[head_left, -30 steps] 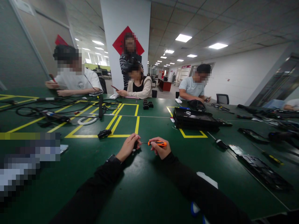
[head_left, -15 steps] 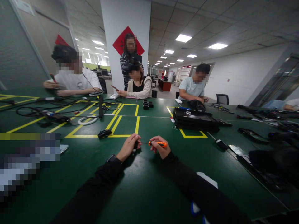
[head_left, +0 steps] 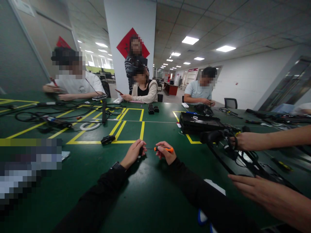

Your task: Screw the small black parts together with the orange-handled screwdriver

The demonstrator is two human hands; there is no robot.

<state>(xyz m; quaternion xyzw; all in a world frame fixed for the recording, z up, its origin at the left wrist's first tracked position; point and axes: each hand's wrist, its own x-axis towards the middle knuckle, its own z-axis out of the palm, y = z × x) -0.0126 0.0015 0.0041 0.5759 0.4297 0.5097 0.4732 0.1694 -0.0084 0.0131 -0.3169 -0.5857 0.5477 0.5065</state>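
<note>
At lower right of the frame a co-worker's bare hand (head_left: pixel 252 189) is reaching in, fingers extended. At centre, the right hand (head_left: pixel 166 153) is pinching an orange-handled screwdriver (head_left: pixel 163 149), its tip pointing left at a small dark part (head_left: pixel 141 151) that the left hand (head_left: pixel 133 152) is gripping against the green table (head_left: pixel 145 191). Farther back, a black case (head_left: pixel 201 123) is lying right of centre.

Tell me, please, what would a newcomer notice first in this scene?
At the centre, the right hand grips an orange screwdriver, its tip at a small black part pinched in the left hand. At the right edge, another person's bare arms reach over black frames.
</note>
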